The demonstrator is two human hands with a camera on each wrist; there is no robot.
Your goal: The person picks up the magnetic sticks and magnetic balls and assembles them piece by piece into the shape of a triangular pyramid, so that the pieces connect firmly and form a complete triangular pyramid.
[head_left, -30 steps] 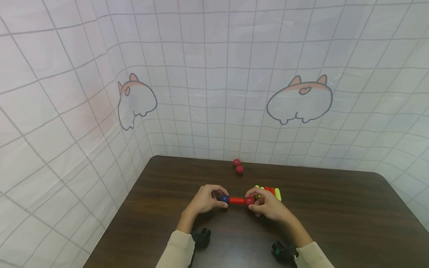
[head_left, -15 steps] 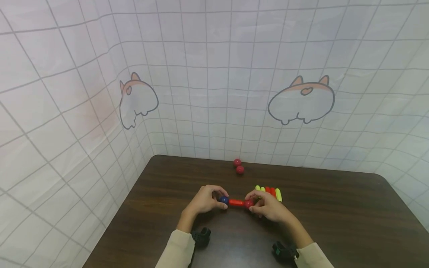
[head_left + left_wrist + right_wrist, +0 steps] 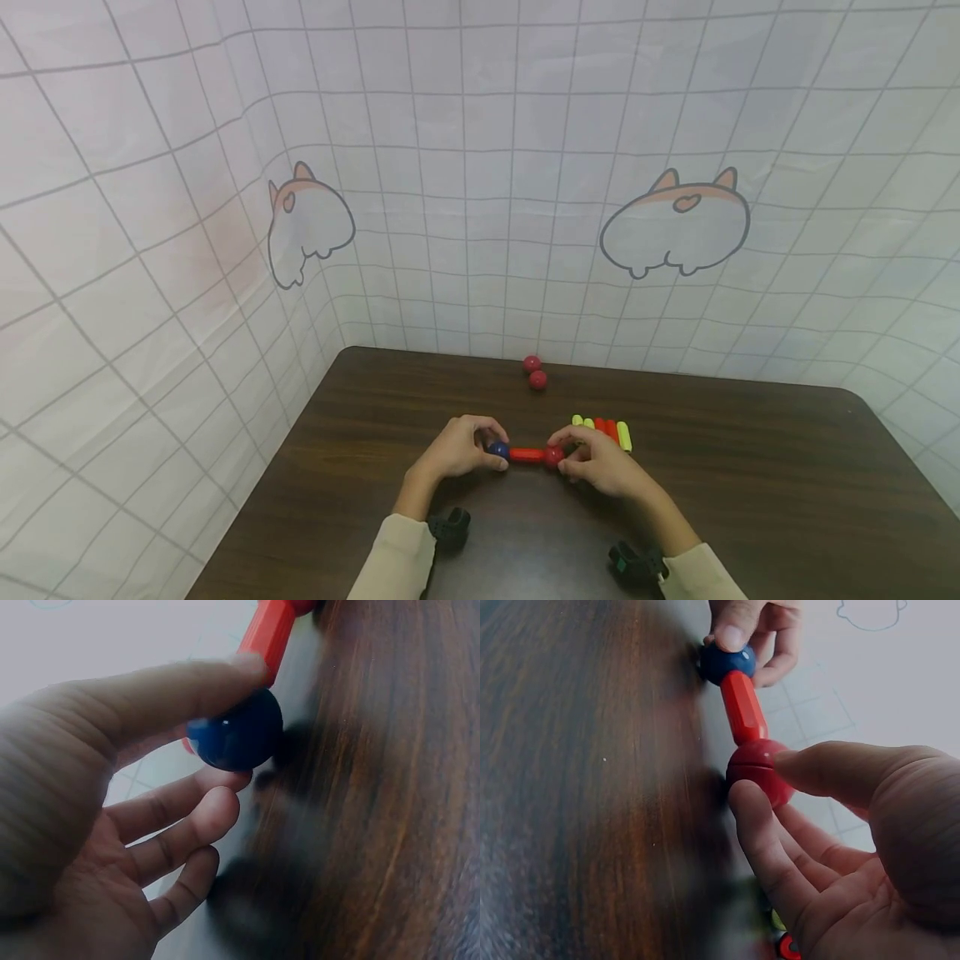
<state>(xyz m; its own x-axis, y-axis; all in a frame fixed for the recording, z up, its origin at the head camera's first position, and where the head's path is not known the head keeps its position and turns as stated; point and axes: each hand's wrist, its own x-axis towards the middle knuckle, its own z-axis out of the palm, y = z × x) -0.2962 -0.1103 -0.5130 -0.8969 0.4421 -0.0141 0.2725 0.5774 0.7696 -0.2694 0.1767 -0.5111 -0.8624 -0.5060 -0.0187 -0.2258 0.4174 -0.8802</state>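
Note:
A red rod (image 3: pixel 527 455) joins a blue ball (image 3: pixel 238 733) at its left end to a red ball (image 3: pixel 759 771) at its right end. My left hand (image 3: pixel 462 450) pinches the blue ball between thumb and fingers, its other fingers loosely bent below. On the opposite end, my right hand (image 3: pixel 597 458) grips the red ball with thumb and index finger. The right wrist view shows a thin groove around the red ball. Both hands hold the piece level, close over the dark wooden table (image 3: pixel 720 467).
Behind my right hand lies a row of yellow and red rods (image 3: pixel 611 431), partly covered by it. Two dark red balls (image 3: pixel 535 372) rest near the table's back edge. A white grid-patterned curtain (image 3: pixel 480 208) hangs behind and on the left.
The joined piece has shifted very slightly left, with both hands keeping their hold. My right hand sits a little lower, showing more of the rods behind it.

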